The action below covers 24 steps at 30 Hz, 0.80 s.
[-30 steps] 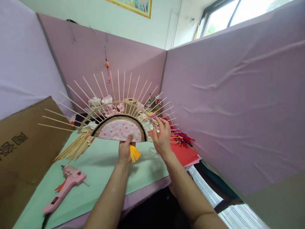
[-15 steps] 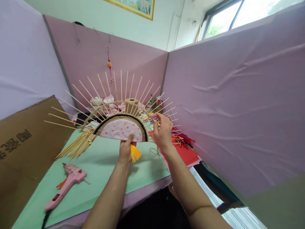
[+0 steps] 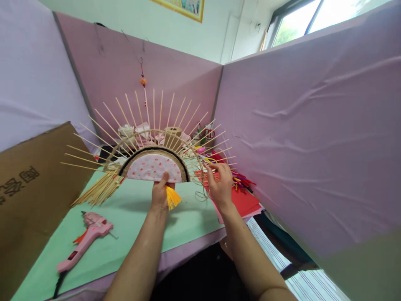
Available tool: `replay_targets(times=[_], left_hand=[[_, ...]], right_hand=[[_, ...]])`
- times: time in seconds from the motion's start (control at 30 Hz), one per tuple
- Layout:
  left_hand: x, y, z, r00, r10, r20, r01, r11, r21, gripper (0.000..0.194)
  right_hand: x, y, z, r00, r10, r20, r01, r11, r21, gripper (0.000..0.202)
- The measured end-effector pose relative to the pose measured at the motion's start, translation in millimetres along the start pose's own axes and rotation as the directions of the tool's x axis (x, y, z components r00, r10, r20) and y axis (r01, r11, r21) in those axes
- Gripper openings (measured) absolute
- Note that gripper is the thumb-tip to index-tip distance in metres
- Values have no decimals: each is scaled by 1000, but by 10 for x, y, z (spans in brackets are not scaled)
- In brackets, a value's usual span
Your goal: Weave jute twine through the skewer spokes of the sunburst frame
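Note:
A half-round fan (image 3: 153, 168) has a white face with red dots, a black-and-tan rim, and many thin wooden sticks (image 3: 171, 109) spreading outward. Its bottom edge is gripped in my left hand (image 3: 159, 195), thumb on the face, and a yellow tassel (image 3: 173, 198) hangs beside the fingers. Twine (image 3: 147, 131) runs in an arc across the sticks. At the arc's right end, my right hand (image 3: 222, 187) has its fingers pinched together on the twine among the sticks; the exact contact is partly hidden. A loose loop of twine (image 3: 201, 195) dangles below.
A pink glue gun (image 3: 86, 240) lies at the left front of the green tabletop (image 3: 134, 219). Behind it is a bundle of sticks (image 3: 97, 190); a cardboard sheet (image 3: 31, 200) leans left. Red paper (image 3: 246, 202), pipe cleaners (image 3: 242, 182) and a twine roll (image 3: 173, 136) lie beyond.
My right hand has moved down and slightly right along the twine arc. The fan, in my left hand, has shifted a little left and tilted slightly in view.

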<state>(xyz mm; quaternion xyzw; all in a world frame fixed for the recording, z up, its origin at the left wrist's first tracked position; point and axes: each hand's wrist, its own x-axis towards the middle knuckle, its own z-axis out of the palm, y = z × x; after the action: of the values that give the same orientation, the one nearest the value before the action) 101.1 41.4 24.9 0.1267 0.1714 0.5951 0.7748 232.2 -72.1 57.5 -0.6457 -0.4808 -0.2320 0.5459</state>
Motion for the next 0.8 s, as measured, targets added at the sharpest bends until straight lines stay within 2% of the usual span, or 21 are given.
replay_targets(times=[0.13,0.3,0.47,0.8], left_hand=[[8,11,-24,1000,-16,26,16,1000,-9,24],[8,8,-32,998,-23,61,22,1000,13,31],[-10,-8,-19,997,-37,61,36,999,20,32],[-18,-15,-30,995,-38,90,34,998,46,36]], right_hand=[[40,-20,54,1000,14,5,-13,990,-138,15],[203,-127,148,1000,16,-24,-20,978,-208,14],[264,-157,175,999,-7,-33,-1,976,-219,17],[298,-151,214,999,-19,43,28,972,-232,7]])
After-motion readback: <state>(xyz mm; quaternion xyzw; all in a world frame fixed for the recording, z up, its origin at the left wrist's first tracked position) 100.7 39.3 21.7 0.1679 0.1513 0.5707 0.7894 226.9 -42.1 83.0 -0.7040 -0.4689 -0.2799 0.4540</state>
